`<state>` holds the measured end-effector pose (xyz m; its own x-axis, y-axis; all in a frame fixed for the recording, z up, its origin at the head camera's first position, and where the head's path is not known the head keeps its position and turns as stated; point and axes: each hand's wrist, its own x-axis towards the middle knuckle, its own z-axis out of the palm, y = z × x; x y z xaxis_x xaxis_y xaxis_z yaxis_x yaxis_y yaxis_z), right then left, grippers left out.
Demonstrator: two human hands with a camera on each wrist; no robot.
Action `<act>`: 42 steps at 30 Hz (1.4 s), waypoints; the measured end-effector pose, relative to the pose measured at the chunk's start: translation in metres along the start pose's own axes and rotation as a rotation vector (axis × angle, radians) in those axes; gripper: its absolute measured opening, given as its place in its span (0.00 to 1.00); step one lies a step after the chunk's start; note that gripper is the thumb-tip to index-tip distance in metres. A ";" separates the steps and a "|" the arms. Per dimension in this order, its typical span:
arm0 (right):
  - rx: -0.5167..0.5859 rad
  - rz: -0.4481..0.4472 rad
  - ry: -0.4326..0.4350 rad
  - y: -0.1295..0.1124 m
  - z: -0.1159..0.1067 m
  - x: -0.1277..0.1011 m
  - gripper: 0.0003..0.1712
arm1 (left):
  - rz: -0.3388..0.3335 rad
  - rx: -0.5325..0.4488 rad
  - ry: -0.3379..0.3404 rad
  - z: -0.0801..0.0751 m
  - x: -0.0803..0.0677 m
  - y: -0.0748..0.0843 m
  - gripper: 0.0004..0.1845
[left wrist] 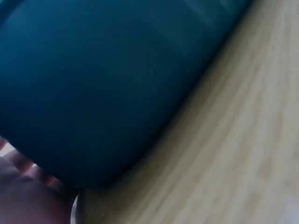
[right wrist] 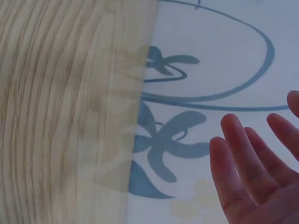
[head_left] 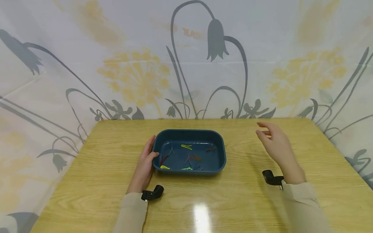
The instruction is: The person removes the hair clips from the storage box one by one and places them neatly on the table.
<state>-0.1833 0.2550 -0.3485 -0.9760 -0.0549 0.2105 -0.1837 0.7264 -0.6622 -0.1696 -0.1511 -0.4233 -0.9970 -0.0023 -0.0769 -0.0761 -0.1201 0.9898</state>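
Note:
A dark blue rectangular plastic basin (head_left: 189,172) stands on the table. My left hand (head_left: 144,165) grips its left end, thumb over the rim and fingers along the outer wall. In the left wrist view, the wall of the basin (left wrist: 103,84) fills much of the picture, with part of the left hand (left wrist: 32,196) beside it. Inside lie several small, thin clip-like pieces, among them a yellow one (head_left: 186,147), a pale green one (head_left: 187,168) and an orange-brown one (head_left: 196,158). Right of the basin, my right hand (head_left: 275,142) is raised, holding nothing, its fingers (right wrist: 247,161) apart and gently bent.
The wooden table (head_left: 102,181) extends around the basin on all sides. A white cloth printed with grey and yellow flowers (head_left: 186,81) hangs behind the table's back edge and along both sides. Black camera mounts (head_left: 152,193) sit on the wrists.

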 end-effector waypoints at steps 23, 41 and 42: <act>0.169 0.013 0.004 -0.020 0.051 0.017 0.27 | 0.002 0.072 -0.036 -0.003 0.003 0.000 0.39; 0.263 -0.138 -0.193 -0.047 0.073 0.011 0.22 | -0.032 0.095 -0.028 0.000 0.002 -0.002 0.36; 0.274 -0.139 -0.209 -0.049 0.075 0.010 0.22 | -0.037 0.095 -0.025 0.000 0.002 -0.002 0.36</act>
<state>-0.1930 0.1673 -0.3674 -0.9373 -0.2992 0.1790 -0.3125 0.4935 -0.8116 -0.1712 -0.1507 -0.4249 -0.9935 0.0249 -0.1115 -0.1121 -0.0248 0.9934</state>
